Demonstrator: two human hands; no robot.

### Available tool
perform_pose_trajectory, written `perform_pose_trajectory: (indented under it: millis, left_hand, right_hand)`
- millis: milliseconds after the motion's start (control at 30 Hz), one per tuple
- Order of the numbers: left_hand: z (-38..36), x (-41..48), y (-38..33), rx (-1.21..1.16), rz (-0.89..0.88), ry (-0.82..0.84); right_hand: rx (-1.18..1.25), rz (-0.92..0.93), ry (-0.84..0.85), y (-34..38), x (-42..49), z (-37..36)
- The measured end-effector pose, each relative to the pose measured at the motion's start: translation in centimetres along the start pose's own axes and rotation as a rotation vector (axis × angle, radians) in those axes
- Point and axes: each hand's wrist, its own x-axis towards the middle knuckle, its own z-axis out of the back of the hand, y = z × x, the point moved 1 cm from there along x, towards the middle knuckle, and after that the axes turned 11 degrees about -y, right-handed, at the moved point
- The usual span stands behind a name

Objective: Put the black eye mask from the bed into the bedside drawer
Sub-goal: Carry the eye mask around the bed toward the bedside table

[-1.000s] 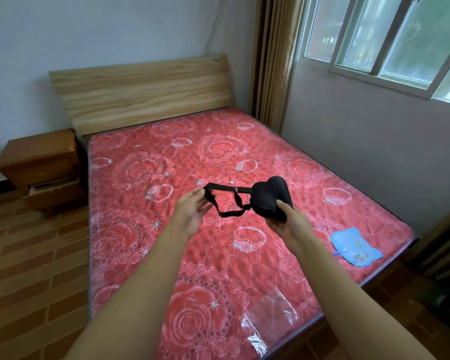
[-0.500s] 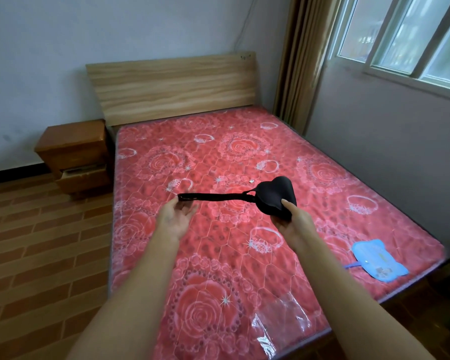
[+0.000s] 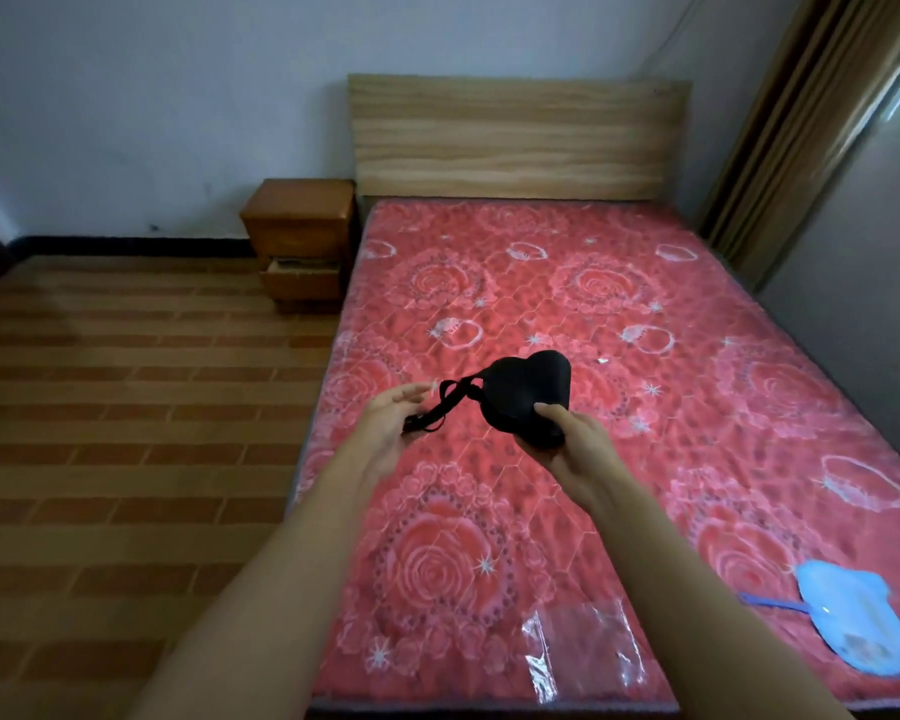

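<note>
The black eye mask [image 3: 527, 391] is held in the air above the red floral mattress [image 3: 619, 314]. My right hand [image 3: 575, 441] grips its padded body from below, thumb on top. Its black strap [image 3: 437, 410] hangs slack to the left and rests across the fingers of my left hand [image 3: 391, 420], whose palm faces up with fingers loosely apart. The brown bedside cabinet [image 3: 300, 220] stands left of the headboard, its lower drawer [image 3: 300, 275] pulled partly out.
A wooden headboard [image 3: 515, 137] backs the bed. A light blue flat item [image 3: 853, 631] lies at the bed's near right corner, and a clear plastic wrapper [image 3: 578, 652] near the foot. Striped brown floor [image 3: 126, 407] lies left of the bed. Curtains [image 3: 801, 122] hang at right.
The view has swung left, bringing the cabinet nearer the middle. The strap, stretched taut half a second ago, has gone slack, and my left hand has come closer to the mask.
</note>
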Motion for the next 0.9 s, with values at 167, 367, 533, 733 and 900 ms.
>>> perform_pose_trajectory:
  millis: [167,367,533,733,900]
  left_hand:
    - [6.4,-1.1,1.0,-0.068,0.062,-0.165]
    - [14.0,-3.3,0.5,-0.131,0.059,-0.242]
    - [21.6,-6.1,0.2,-0.218,0.03,-0.436]
    - [28.9,-8.9,0.3,-0.274,0.042,-0.566]
    - [32.3,-9.5,0.6,-0.348,0.023,-0.628]
  right_hand:
    - [-0.13,-0.037,0.214,-3.0,-1.0,-5.1]
    - [-0.301,-0.042,0.371,-7.1,-2.4,-11.9]
    - [-0.369,-0.078,0.468,-11.0,-4.7,-17.8]
    - [-0.412,-0.087,0.551,-14.5,-7.3,-22.6]
    - [-0.504,-0.047,0.602,-16.6,-8.1,-25.4]
